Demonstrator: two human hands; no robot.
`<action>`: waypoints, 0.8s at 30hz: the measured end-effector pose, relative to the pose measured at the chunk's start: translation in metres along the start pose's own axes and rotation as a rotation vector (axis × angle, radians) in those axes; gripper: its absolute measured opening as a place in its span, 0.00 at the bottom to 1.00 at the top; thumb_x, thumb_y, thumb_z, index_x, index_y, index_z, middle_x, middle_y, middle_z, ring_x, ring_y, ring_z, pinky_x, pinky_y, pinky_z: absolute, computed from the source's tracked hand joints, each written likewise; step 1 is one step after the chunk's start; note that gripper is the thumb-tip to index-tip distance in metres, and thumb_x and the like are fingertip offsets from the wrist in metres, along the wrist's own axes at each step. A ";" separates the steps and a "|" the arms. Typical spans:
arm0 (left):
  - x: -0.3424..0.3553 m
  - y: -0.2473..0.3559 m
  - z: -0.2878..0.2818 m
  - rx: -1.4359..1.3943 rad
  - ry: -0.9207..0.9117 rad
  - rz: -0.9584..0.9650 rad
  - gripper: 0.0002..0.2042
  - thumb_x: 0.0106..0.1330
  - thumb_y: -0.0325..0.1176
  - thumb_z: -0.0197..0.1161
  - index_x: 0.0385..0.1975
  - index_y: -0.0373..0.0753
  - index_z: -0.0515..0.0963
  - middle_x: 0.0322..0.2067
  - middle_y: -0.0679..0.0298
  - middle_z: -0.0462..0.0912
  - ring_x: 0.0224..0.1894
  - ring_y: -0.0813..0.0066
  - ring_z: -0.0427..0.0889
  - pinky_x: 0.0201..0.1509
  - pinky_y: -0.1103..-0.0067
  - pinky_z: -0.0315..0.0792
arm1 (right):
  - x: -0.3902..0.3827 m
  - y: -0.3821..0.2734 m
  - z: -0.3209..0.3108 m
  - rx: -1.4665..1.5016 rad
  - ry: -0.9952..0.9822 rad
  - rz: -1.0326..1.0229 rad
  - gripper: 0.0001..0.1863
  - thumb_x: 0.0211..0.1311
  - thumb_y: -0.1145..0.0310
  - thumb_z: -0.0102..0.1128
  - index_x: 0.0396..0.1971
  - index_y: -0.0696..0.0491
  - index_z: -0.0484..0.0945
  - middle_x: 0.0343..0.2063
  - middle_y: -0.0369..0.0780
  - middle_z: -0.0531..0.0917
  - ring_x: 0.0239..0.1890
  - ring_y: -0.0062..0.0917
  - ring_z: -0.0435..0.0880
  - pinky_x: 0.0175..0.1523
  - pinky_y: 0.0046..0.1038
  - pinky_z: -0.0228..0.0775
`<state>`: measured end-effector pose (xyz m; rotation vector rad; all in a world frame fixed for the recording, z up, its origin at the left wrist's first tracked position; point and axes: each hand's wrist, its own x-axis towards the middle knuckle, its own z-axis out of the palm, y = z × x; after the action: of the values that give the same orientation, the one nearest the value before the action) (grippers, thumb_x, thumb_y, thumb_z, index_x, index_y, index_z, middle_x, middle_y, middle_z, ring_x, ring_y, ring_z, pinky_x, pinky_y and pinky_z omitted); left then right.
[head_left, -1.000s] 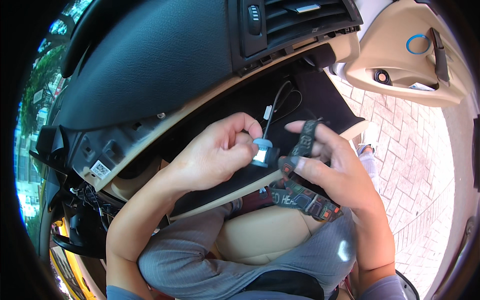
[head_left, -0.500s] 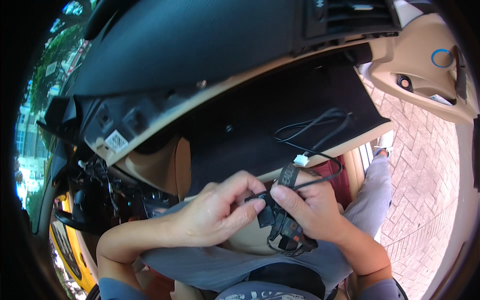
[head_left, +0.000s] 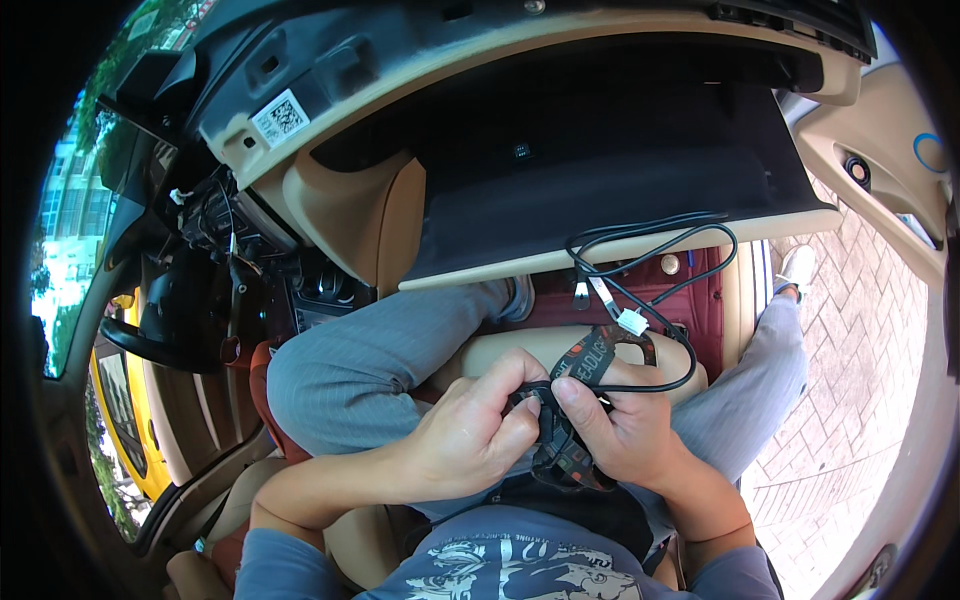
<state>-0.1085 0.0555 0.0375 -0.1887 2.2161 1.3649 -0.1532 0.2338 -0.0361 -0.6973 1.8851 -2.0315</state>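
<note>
In front of my lap both hands hold a black headlamp (head_left: 562,455) with a patterned elastic strap (head_left: 585,352). My left hand (head_left: 490,420) is closed, thumb and bent forefinger pinching the headlamp's black end piece. My right hand (head_left: 630,425) grips its other side, thumb on top, with the strap rising above the fingers. A black cable (head_left: 690,370) runs from by my right thumb and loops up over the edge of the lowered glove box door. A white plug (head_left: 632,321) hangs just above the strap. The headlamp's underside is hidden by my fingers.
The open glove box door (head_left: 600,180) spans the space ahead. Left of it are a steering wheel (head_left: 170,345) and loose wiring (head_left: 228,250) at the opened centre console. A dark red floor mat (head_left: 690,300) lies below. At right, the open car door (head_left: 880,180) stands over brick paving (head_left: 820,420).
The view has shifted down, showing more of my lap and torso. A flat black flap at my left fingertips no longer shows. Both hands keep hold of the headlamp.
</note>
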 end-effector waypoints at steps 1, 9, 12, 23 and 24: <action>-0.003 -0.004 0.002 0.012 0.025 0.051 0.07 0.71 0.29 0.53 0.43 0.35 0.67 0.21 0.56 0.77 0.23 0.64 0.80 0.30 0.69 0.71 | -0.003 0.001 0.002 0.000 -0.012 0.018 0.07 0.68 0.72 0.61 0.31 0.59 0.79 0.20 0.41 0.78 0.21 0.27 0.76 0.28 0.29 0.67; -0.014 -0.026 0.012 -0.136 0.023 0.000 0.07 0.72 0.29 0.53 0.45 0.35 0.68 0.20 0.59 0.75 0.23 0.69 0.77 0.29 0.72 0.69 | -0.021 -0.001 0.017 0.049 0.064 0.149 0.08 0.70 0.72 0.59 0.31 0.59 0.78 0.22 0.37 0.77 0.24 0.20 0.73 0.30 0.26 0.66; -0.019 -0.032 0.013 -0.258 -0.027 -0.063 0.09 0.74 0.31 0.55 0.48 0.35 0.70 0.18 0.65 0.73 0.22 0.79 0.71 0.28 0.76 0.66 | -0.026 -0.004 0.020 0.133 0.120 0.233 0.08 0.71 0.71 0.58 0.31 0.59 0.78 0.23 0.34 0.76 0.26 0.16 0.71 0.32 0.23 0.65; -0.036 -0.047 0.019 -0.054 0.274 0.148 0.10 0.69 0.28 0.62 0.48 0.34 0.74 0.15 0.69 0.66 0.17 0.79 0.68 0.22 0.79 0.63 | -0.038 -0.005 0.036 0.211 0.234 0.352 0.08 0.74 0.70 0.56 0.36 0.59 0.78 0.26 0.29 0.76 0.29 0.10 0.69 0.34 0.17 0.62; -0.037 -0.048 0.019 0.031 0.338 0.180 0.09 0.68 0.27 0.63 0.46 0.34 0.76 0.15 0.69 0.65 0.16 0.77 0.68 0.20 0.78 0.64 | -0.038 -0.004 0.037 0.214 0.243 0.354 0.08 0.74 0.70 0.56 0.36 0.59 0.79 0.26 0.30 0.76 0.29 0.11 0.70 0.35 0.17 0.63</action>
<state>-0.0519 0.0433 0.0117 -0.2283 2.5851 1.4829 -0.1013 0.2220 -0.0367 -0.0577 1.7229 -2.1077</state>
